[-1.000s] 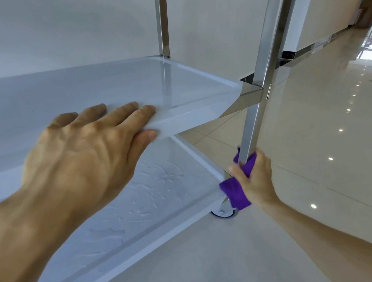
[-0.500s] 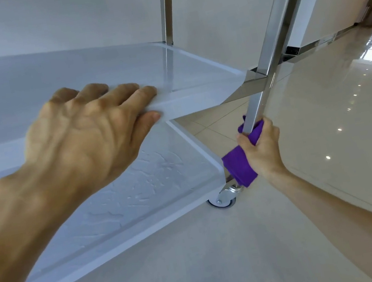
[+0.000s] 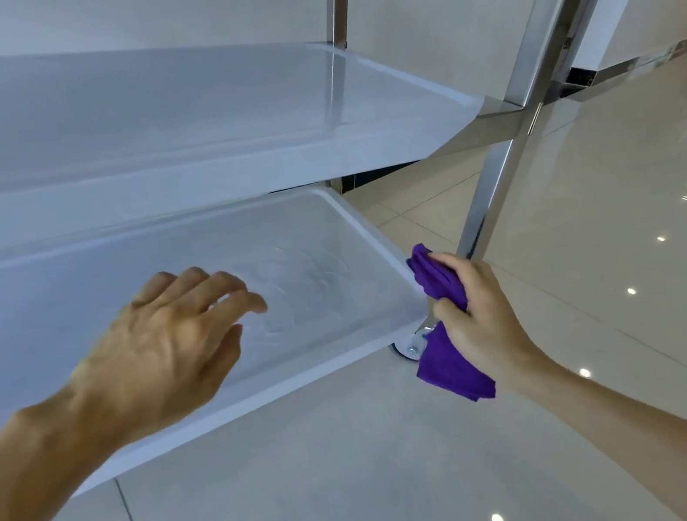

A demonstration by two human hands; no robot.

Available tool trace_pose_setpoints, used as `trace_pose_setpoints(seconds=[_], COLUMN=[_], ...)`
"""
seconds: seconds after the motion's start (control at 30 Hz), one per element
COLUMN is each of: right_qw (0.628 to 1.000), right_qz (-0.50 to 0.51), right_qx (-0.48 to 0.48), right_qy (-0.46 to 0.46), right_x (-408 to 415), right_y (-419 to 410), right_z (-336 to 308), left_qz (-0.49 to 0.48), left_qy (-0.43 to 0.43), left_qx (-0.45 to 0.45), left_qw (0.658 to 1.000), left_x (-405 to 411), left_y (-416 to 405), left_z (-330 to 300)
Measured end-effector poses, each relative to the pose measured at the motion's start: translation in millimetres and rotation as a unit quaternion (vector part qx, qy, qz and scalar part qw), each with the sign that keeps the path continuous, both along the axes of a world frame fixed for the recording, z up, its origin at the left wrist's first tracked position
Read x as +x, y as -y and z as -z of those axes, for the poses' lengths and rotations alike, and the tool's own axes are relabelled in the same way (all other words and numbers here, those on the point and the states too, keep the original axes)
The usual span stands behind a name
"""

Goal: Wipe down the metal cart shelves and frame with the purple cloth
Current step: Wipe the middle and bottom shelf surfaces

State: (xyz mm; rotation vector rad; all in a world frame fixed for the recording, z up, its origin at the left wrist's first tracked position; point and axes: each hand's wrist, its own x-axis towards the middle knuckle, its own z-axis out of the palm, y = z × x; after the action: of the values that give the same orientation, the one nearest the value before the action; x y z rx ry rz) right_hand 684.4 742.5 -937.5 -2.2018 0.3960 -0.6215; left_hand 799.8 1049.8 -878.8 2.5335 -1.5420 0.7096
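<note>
My right hand (image 3: pixel 479 314) pinches the purple cloth (image 3: pixel 445 329) round the post (image 3: pixel 489 188) by the lower shelf (image 3: pixel 310 266), my left hand (image 3: pixel 165 356) hovering spread, so the unsteadied cart could roll off on its caster (image 3: pixel 407 347).

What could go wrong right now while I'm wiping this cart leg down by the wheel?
The cart could roll: the left hand hovers over the lower shelf and braces nothing, and the caster sits on glossy floor. Also, the purple cloth held by the right hand dangles beside the caster and might snag or pick up floor dirt.
</note>
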Motion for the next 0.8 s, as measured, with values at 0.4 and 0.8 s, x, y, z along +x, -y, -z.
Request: trace_pose_setpoints(seconds=[0.4, 0.8], right_qw=[0.898, 0.886], right_qz=[-0.102, -0.214], right_qx=[-0.353, -0.378], right_qy=[-0.240, -0.163], right_x=[98.8, 121.4], right_y=[7.7, -108.0], right_z=[5.0, 35.7], left_qz=[-0.245, -0.306], left_qy=[-0.218, -0.198], left_qx=[-0.009, -0.093], left_qw=[0.945, 0.927], left_x=[40.8, 27.3], left_y=[-69.2, -68.7], left_z=[55.6, 98.8])
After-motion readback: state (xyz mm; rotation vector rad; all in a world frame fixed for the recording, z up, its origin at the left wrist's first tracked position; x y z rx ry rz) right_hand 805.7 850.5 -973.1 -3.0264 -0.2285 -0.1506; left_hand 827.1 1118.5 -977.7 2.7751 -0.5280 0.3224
